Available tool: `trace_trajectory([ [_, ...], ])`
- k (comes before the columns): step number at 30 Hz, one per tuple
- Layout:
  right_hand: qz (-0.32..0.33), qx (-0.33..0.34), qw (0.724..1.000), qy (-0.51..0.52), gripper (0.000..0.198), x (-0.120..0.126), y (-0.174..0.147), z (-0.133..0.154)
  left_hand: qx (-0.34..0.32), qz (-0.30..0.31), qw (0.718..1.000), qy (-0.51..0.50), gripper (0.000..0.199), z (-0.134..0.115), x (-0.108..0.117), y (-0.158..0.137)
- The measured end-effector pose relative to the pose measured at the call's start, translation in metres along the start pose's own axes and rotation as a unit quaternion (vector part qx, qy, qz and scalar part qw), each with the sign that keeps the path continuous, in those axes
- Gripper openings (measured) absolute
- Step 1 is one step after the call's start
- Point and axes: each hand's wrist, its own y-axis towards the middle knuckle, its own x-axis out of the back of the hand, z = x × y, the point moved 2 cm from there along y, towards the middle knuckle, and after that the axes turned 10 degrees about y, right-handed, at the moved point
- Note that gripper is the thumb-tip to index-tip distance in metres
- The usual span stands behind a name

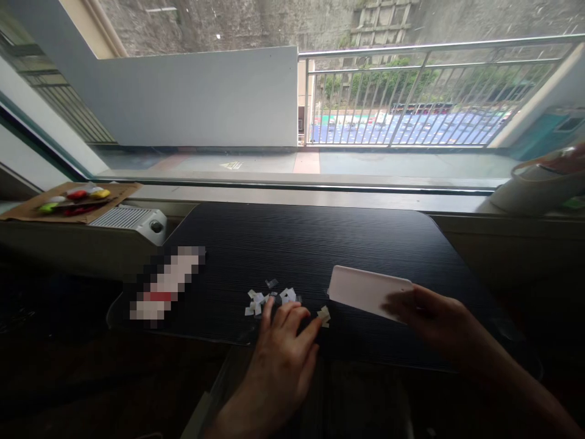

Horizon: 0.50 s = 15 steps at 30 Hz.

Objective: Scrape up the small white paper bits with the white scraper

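The left hand (pixel 283 347) comes up from the lower middle of the view, palm down, wrist and forearm running back toward the lower left. Its fingers (pixel 292 314) are stretched forward and slightly spread, the tips pressed low. The right hand (pixel 425 320) lies to its right and a little further forward, well apart from it. Its forearm enters from the lower right corner and runs up and leftward. Its fingers point left, with the thumb (pixel 400 305) laid over the top in a pinching grip, the hand closed rather than spread.
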Motion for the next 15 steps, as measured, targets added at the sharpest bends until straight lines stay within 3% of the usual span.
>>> trace_trajectory([
  [5,-0.042,-0.035,0.998,0.039,0.016,0.004,-0.011,0.003,-0.005,0.053,0.999,0.009,0.038,0.0,-0.018,0.006],
  [11,-0.028,-0.074,0.993,0.092,0.016,-0.004,-0.019,-0.001,0.029,0.066,0.997,-0.022,0.013,0.004,-0.013,0.015],
  [15,-0.048,-0.108,0.984,0.132,0.023,-0.004,-0.019,-0.013,0.036,0.079,0.996,-0.021,0.01,0.002,-0.013,0.031],
])
